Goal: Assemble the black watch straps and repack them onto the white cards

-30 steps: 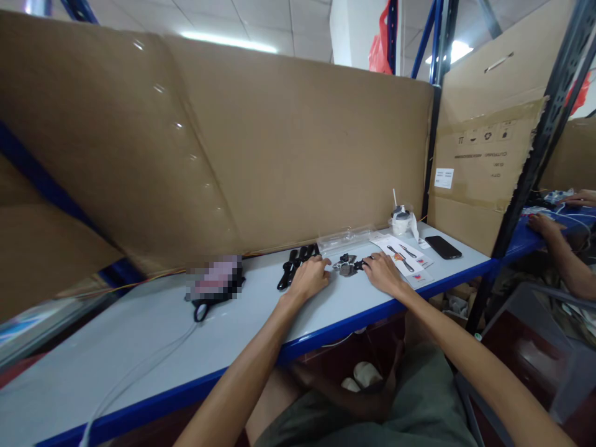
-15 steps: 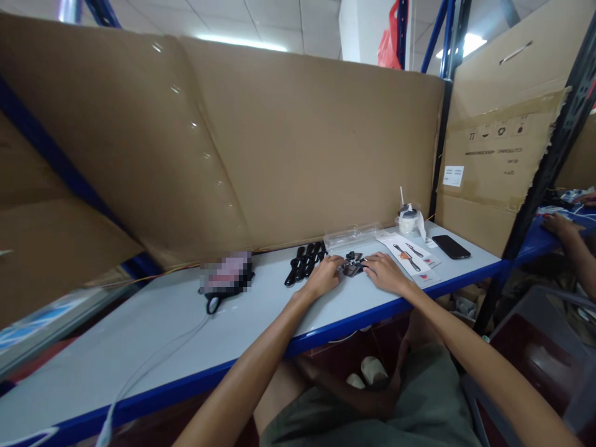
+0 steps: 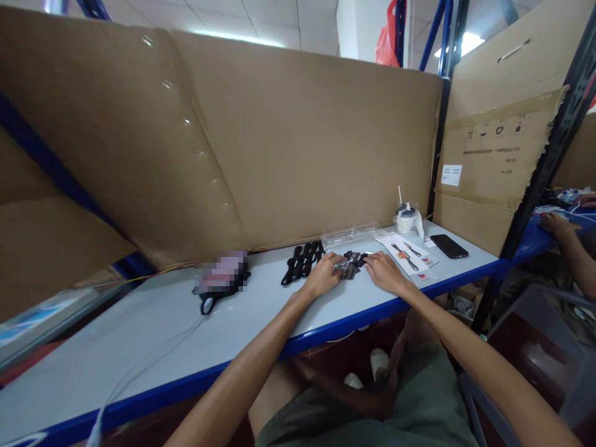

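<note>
Along the back of the bench, a wide cardboard sheet (image 3: pixel 279 143) is standing as a wall, matt brown with a crease and a line of glossy tape spots. To its right a cardboard box (image 3: pixel 493 155) with a torn edge and a white label is leaning against a black steel post (image 3: pixel 544 167). Below them the worktop (image 3: pixel 186 323) is stretching out flat, pale grey and smooth, with a blue metal lip. A thin white cable (image 3: pixel 139 366) is trailing across its left part.

A long clear plastic tray (image 3: pixel 351 236) is lying by the cardboard sheet, and beside it glossy printed cards (image 3: pixel 410 257) are fanning out. A row of slim black straps (image 3: pixel 305 257), rubbery in look, is lying just left of the hands. A flat black phone (image 3: pixel 449 246) is resting near the right end, with a small white roll (image 3: pixel 406 217) behind it.

Between the hands, on the worktop, a small dark bundle (image 3: pixel 349 266) with a crinkled, shiny wrapping is sitting. The left hand (image 3: pixel 326 276) is curling its fingers closed on the bundle's left side. The right hand (image 3: pixel 382 273) is touching its right side with bent fingertips; whether it is pinching, I cannot tell.

Another person's forearm (image 3: pixel 565 242) is reaching over the next bench.
</note>
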### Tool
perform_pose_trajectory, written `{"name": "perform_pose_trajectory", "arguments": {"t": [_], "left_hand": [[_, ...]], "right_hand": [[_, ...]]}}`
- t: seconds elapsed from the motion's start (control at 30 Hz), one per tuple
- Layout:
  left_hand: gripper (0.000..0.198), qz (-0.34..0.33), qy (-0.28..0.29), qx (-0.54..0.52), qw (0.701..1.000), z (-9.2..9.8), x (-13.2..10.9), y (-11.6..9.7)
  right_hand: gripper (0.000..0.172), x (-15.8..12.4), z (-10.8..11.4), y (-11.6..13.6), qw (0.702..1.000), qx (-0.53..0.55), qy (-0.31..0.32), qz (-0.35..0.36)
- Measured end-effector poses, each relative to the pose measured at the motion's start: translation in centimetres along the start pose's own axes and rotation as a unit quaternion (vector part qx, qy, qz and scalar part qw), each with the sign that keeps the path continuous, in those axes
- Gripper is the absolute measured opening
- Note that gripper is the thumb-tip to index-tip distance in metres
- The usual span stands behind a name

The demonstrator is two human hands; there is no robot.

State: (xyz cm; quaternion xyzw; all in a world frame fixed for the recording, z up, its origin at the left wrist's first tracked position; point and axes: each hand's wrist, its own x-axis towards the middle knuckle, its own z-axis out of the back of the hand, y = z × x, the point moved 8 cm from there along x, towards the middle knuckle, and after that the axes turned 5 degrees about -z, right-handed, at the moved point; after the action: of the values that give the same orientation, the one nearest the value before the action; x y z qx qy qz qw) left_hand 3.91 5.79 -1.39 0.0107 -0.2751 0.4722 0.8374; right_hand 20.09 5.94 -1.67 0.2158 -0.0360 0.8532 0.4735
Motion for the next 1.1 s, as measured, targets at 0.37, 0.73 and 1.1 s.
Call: {"name": "perform_pose_trajectory", "arguments": {"t": [0.37, 0.73, 1.1], "left_hand": [[0.040, 0.012, 0.048, 0.027, 0.998, -0.9, -0.4, -0.4], [0.052, 0.020, 0.015, -0.030, 0.999, -0.9, 0.2, 0.6], [0.042, 0.034, 0.013, 0.046, 0.998, -0.9, -0.2, 0.8]], "right_hand": [[0.037, 0.1, -0.5, 0.5, 0.999, 0.028, 0.013, 0.042], [0.029, -0.3, 0.2, 0.7, 0.999, 0.037, 0.014, 0.034], [0.035, -0.3, 0.2, 0.7, 0.999, 0.020, 0.007, 0.042]]}}
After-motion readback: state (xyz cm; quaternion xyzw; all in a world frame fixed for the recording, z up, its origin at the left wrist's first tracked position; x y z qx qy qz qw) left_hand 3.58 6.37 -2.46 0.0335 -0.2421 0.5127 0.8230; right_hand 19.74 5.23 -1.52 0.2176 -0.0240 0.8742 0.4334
